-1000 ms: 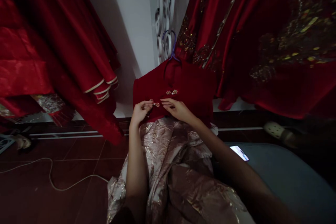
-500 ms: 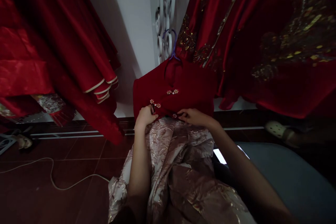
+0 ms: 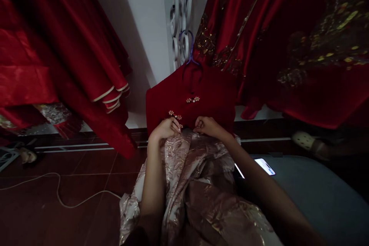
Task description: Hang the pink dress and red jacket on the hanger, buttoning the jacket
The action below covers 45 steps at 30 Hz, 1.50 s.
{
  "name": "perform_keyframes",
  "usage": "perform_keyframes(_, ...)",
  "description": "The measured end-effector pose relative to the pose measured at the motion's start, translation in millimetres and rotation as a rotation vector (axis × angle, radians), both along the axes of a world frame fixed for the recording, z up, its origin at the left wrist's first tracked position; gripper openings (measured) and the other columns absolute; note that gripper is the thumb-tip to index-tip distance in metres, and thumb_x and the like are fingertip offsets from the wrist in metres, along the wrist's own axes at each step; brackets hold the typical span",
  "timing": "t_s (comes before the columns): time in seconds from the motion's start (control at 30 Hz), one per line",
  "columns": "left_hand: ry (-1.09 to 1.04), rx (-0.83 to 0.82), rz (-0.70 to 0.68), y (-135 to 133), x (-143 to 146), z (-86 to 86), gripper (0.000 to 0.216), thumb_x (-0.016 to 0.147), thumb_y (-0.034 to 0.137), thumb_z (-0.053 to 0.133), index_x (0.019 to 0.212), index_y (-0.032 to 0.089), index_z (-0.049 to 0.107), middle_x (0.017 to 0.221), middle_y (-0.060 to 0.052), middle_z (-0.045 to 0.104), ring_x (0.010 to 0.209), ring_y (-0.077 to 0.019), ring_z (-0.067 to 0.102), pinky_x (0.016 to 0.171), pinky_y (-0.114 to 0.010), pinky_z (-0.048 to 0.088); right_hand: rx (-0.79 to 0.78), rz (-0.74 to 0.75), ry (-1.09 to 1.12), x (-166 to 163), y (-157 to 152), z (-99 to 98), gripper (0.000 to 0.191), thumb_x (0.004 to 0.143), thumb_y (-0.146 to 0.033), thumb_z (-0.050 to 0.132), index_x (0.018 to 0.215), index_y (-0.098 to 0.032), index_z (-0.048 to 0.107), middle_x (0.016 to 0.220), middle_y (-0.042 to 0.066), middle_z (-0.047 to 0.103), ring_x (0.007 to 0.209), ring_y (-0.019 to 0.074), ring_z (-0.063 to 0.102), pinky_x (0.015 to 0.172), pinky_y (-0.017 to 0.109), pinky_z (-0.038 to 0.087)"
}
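Note:
A dark red garment (image 3: pixel 164 98) hangs on a purple hanger (image 3: pixel 191 52), with pearl-like flower fastenings (image 3: pixel 193 100) on its front. Below it, pink and gold brocade fabric (image 3: pixel 207 200) spreads in folds between my forearms. My left hand (image 3: pixel 166 128) is closed at the garment's lower front, fingertips pinched beside a small beaded fastening (image 3: pixel 180 127). A short way to the right, my right hand (image 3: pixel 209 127) has its fingers curled together, pinching where the red meets the brocade. What exactly lies between its fingertips is hidden.
Red garments hang at left (image 3: pixel 98 54) and right (image 3: pixel 288 27), the right ones sequinned. A white scrolled metal stand (image 3: pixel 173 19) rises behind the hanger. A lit phone (image 3: pixel 265 166) lies on a grey-blue surface (image 3: pixel 317 192) at right. A white cable (image 3: pixel 59 188) crosses the tiled floor.
My left hand has shifted right, and its fingers now meet near the small fastening. My right fingers have curled inward. The garment's front and fastenings have moved slightly; more of the phone shows.

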<state>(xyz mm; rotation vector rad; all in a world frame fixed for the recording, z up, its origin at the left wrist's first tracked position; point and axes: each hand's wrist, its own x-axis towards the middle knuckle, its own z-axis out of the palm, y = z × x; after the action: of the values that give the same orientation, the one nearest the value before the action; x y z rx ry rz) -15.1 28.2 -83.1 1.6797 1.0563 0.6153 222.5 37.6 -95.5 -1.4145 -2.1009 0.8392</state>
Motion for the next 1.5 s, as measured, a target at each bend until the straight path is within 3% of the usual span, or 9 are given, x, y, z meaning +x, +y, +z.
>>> perform_keyframes(0.13,-0.065,0.004,-0.007,1,-1,2.5,0.026,0.056,-0.004,0.060,0.080,0.008,0.058,0.079,-0.009,0.069,0.073,-0.0129,0.065,0.068,-0.024,0.051,-0.242,0.160,0.232,-6,-12,24.6,0.031,0.063,-0.039,0.072,0.078,-0.016,0.058,0.073,0.004,0.069,0.057,0.0120,0.062,0.056,0.023,0.047)
perform_keyframes(0.27,-0.083,0.033,0.021,4,1,0.3,0.023,0.058,-0.003,0.058,0.079,0.008,0.058,0.077,-0.008,0.069,0.072,-0.0126,0.065,0.067,-0.024,0.051,-0.210,0.195,0.367,-21,-23,39.8,0.033,0.067,-0.041,0.071,0.082,-0.015,0.057,0.071,0.003,0.068,0.061,0.0120,0.063,0.059,0.023,0.049)
perform_keyframes(0.5,-0.070,0.146,0.063,8,6,-8.1,0.033,0.058,0.006,0.063,0.088,0.013,0.054,0.067,0.000,0.066,0.062,-0.0102,0.063,0.060,-0.019,0.047,0.031,0.038,0.397,-41,-20,19.6,0.019,0.073,-0.032,0.064,0.084,-0.017,0.058,0.077,0.003,0.066,0.068,0.0131,0.065,0.058,0.022,0.051)
perform_keyframes(0.77,0.068,0.315,0.059,5,5,-3.3,0.017,0.067,0.016,0.058,0.082,0.013,0.066,0.069,0.000,0.066,0.060,-0.0080,0.058,0.058,-0.017,0.043,0.002,-0.006,0.539,-40,-16,16.6,0.024,0.074,-0.037,0.063,0.086,-0.019,0.053,0.082,0.002,0.060,0.070,0.0134,0.065,0.057,0.025,0.057)
perform_keyframes(0.93,0.103,0.351,0.078,4,5,1.6,0.012,0.065,0.014,0.059,0.075,0.013,0.065,0.069,0.000,0.067,0.064,-0.0087,0.059,0.061,-0.018,0.044,0.000,0.052,0.490,-43,-17,12.6,0.021,0.074,-0.033,0.062,0.086,-0.018,0.054,0.081,0.001,0.061,0.066,0.0120,0.064,0.057,0.024,0.056)
perform_keyframes(1.3,-0.115,0.134,0.148,9,5,-5.2,0.019,0.060,0.014,0.070,0.078,0.009,0.066,0.077,-0.008,0.070,0.072,-0.0127,0.065,0.070,-0.024,0.051,0.255,-0.045,0.399,-57,-23,4.4,0.008,0.079,-0.027,0.053,0.082,-0.019,0.055,0.083,0.001,0.061,0.074,0.0120,0.063,0.068,0.024,0.053)
perform_keyframes(1.5,-0.146,0.063,0.178,7,7,-2.1,0.017,0.061,0.014,0.068,0.078,0.008,0.068,0.070,-0.007,0.070,0.062,-0.0106,0.063,0.060,-0.021,0.050,0.289,-0.049,0.343,-56,-24,10.1,0.008,0.079,-0.027,0.054,0.082,-0.020,0.056,0.084,0.001,0.062,0.075,0.0121,0.062,0.070,0.025,0.053)
